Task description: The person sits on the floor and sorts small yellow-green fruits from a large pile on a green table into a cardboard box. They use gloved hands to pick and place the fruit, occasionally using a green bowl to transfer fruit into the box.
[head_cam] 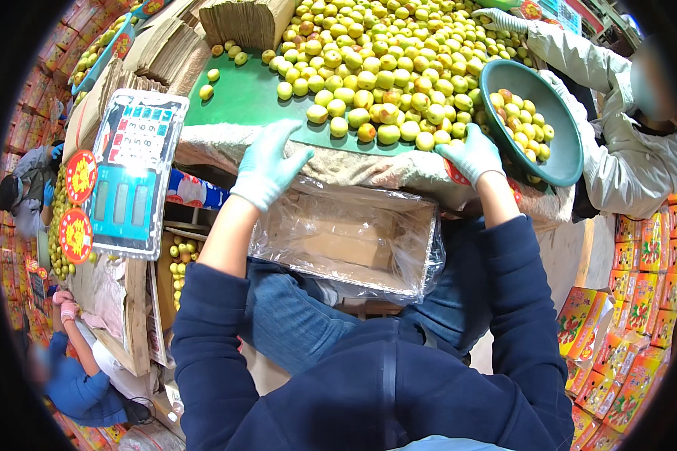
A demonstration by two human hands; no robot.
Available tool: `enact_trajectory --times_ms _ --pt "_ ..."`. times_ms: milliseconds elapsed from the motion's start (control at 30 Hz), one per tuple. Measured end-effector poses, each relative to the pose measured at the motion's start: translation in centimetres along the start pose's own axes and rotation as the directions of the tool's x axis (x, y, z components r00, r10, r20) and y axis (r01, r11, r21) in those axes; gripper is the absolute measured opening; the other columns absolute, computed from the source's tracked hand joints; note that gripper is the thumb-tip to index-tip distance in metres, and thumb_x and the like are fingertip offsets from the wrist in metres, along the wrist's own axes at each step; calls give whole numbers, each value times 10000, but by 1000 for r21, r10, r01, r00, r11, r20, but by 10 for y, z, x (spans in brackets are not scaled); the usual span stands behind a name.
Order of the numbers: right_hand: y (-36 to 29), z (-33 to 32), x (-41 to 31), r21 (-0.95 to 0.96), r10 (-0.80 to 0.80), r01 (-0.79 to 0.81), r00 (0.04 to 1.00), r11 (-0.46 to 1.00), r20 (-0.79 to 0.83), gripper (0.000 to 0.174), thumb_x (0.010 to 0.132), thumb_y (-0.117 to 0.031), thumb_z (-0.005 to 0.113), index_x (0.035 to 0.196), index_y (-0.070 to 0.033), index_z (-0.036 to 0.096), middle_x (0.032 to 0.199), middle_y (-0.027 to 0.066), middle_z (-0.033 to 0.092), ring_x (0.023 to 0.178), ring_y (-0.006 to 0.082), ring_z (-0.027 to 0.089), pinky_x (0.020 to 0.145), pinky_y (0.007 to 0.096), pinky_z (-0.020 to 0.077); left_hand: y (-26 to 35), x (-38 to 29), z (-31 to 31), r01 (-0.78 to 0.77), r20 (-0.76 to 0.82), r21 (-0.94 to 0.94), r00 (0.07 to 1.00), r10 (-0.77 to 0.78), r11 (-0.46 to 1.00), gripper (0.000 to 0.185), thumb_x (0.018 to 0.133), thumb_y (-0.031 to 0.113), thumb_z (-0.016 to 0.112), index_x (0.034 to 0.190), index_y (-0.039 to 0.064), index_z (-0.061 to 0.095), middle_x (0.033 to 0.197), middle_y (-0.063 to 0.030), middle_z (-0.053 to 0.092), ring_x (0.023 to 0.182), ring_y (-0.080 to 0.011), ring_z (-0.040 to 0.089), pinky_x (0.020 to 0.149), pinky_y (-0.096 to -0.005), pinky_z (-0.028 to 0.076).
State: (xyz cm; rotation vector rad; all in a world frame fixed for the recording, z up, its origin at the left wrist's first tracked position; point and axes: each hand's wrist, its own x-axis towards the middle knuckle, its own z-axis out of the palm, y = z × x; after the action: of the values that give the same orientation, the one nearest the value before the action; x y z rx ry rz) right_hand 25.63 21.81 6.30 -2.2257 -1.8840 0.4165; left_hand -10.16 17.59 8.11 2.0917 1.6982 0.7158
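A heap of green jujubes (389,73), some flushed red-brown, covers much of a green table top (237,90). My left hand (268,163), in a pale mint knit glove, hovers over the cloth-padded front edge (350,169) with thumb and fingers apart and nothing in it. At the right front corner of the heap is my right hand (474,155), gloved alike, its fingertips by the nearest jujubes; whether it grips one I cannot tell. Between my knees, below the edge, sits a cardboard box (344,231) lined with clear plastic film, with no fruit visible inside.
A teal basin (570,141) with jujubes leans at the right, beside a co-worker in a light jacket (626,129). At left stand a digital scale (130,175) and stacked brown paper sheets (248,22). Printed cartons (643,293) are piled at right. Other people work at far left.
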Motion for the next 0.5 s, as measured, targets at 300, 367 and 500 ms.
enact_trajectory --times_ms 300,367,500 --pt "-17 14 10 -50 -25 27 999 998 24 798 694 -372 767 1391 -131 462 1139 269 570 1024 425 621 905 443 517 -37 74 36 -11 133 109 991 -4 994 633 824 200 654 1403 85 425 1408 -210 465 1270 -368 488 1062 -395 422" --pt "-20 18 14 -34 -48 51 996 998 71 780 698 -368 763 1390 -170 463 1116 271 568 1010 435 620 895 446 521 -30 85 29 80 243 -13 967 -75 997 602 844 207 615 1404 96 425 1408 -210 462 1266 -369 491 1062 -386 423" --pt "-24 20 19 16 -139 138 982 990 124 758 701 -359 761 1384 -220 464 1089 272 565 990 443 618 882 456 524 -52 95 58 -35 188 -93 981 52 995 636 843 218 599 1438 111 398 1423 -223 429 1311 -374 435 1103 -392 367"
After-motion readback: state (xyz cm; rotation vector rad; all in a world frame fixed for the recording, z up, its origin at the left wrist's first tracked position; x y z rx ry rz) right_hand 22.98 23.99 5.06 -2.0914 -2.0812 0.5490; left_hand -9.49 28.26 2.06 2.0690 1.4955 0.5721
